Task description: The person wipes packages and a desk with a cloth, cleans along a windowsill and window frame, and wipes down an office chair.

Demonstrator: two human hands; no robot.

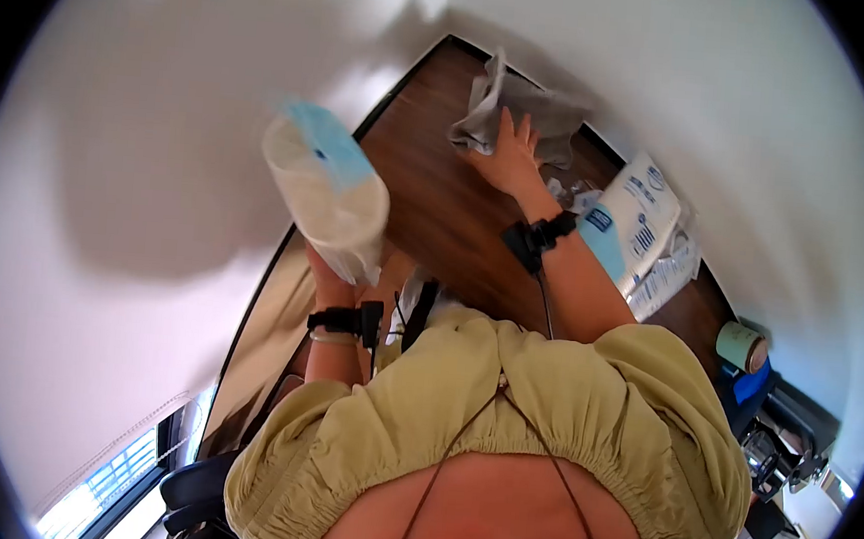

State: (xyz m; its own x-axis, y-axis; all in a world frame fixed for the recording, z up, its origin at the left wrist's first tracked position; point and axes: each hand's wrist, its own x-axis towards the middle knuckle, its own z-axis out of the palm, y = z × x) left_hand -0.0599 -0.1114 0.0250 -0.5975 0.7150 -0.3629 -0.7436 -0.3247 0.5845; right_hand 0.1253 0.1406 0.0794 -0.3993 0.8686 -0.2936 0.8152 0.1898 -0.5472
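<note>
My left hand (329, 280) grips the lower end of a white soft pack (333, 187) with a light blue band, which looks like a tissue pack. It is held up at the left, before the white wall, and hides most of my fingers. My right hand (513, 161) reaches to a crumpled grey cloth or fabric bag (543, 117) in the far corner. Its fingers are spread at the cloth's near edge; whether they touch it I cannot tell. Some crinkled clear plastic (579, 197) lies beside my right wrist.
On the dark wooden surface (428, 184), right of my right forearm, lie white and blue plastic-wrapped packs (639, 224). Farther right is a light green roll (740, 346). White walls meet behind the grey cloth. Black wrist devices (534, 245) with cables sit on both my wrists.
</note>
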